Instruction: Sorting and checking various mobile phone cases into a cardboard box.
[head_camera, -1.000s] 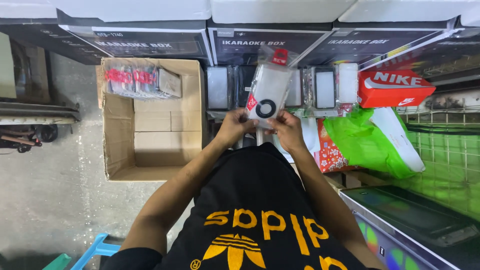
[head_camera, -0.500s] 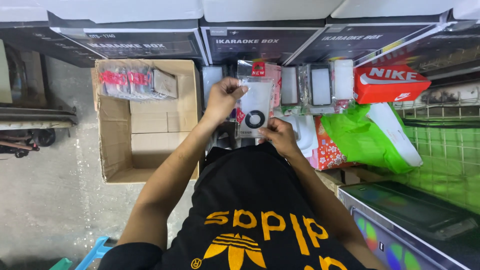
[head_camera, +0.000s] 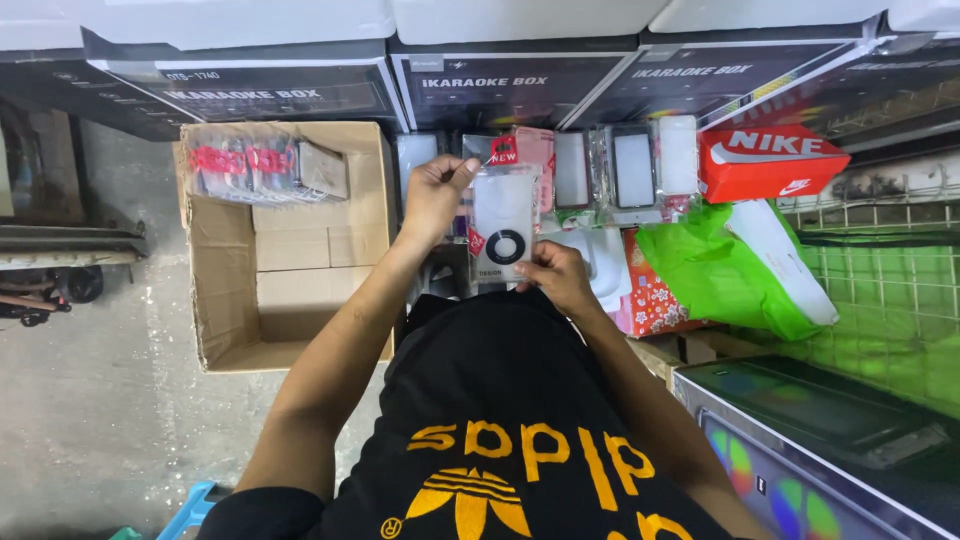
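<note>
Both hands are on the bagged phone case (head_camera: 503, 222), left hand (head_camera: 433, 196) pinching the top corner and right hand (head_camera: 551, 276) pinching the bottom edge, so it hangs flat and upright, facing up, over the row of packaged cases (head_camera: 620, 168) beside the cardboard box (head_camera: 290, 250).

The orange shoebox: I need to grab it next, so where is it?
In the head view the orange shoebox sits upper right, just right of the row of packaged phone cases and above the green plastic bag.
</note>
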